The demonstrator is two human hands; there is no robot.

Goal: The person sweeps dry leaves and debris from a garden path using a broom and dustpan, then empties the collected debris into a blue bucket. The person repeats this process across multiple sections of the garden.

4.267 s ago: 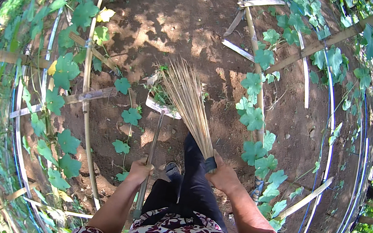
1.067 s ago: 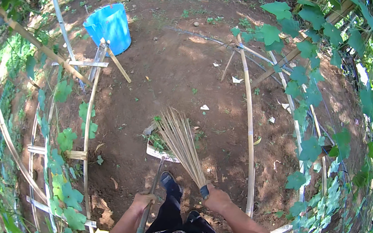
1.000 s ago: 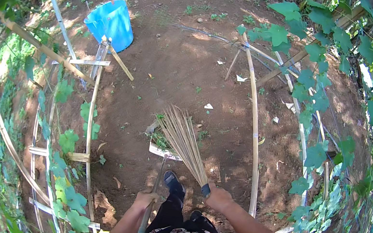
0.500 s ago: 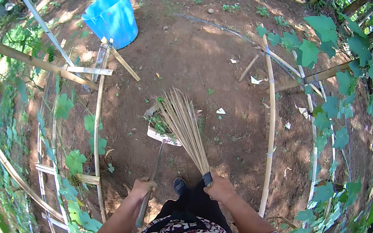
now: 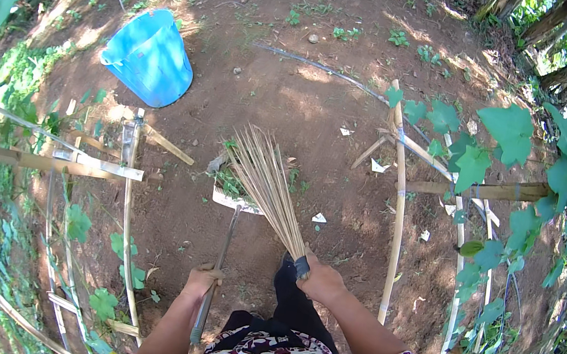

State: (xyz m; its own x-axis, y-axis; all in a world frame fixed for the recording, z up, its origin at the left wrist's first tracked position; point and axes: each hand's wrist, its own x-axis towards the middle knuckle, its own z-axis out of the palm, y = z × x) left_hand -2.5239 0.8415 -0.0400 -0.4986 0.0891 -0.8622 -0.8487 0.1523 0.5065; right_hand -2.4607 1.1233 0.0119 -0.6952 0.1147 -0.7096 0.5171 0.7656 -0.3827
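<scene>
My left hand (image 5: 202, 280) is closed round the long handle of a dustpan (image 5: 226, 200), whose pale toothed pan rests on the soil ahead of me. Green leaves and plant bits (image 5: 227, 181) lie in the pan. In my right hand (image 5: 321, 281) is a stick broom (image 5: 267, 193), gripped at its dark-bound end. Its thin sticks fan out forward and left, the tips over the pan's right side and hiding part of the leaves. Whether the tips touch the leaves I cannot tell.
A blue bucket (image 5: 150, 59) stands on the soil at the far left. Bamboo trellises line both sides, with a post (image 5: 396, 217) at the right and another (image 5: 128, 219) at the left. Vine leaves (image 5: 506, 131) hang at the right. White scraps (image 5: 378, 166) dot the ground.
The view has shifted forward, so the bucket and trellises appear lower. One leg now reaches further forward. Both hands keep their holds, with the broom and dustpan slightly further left in the picture.
</scene>
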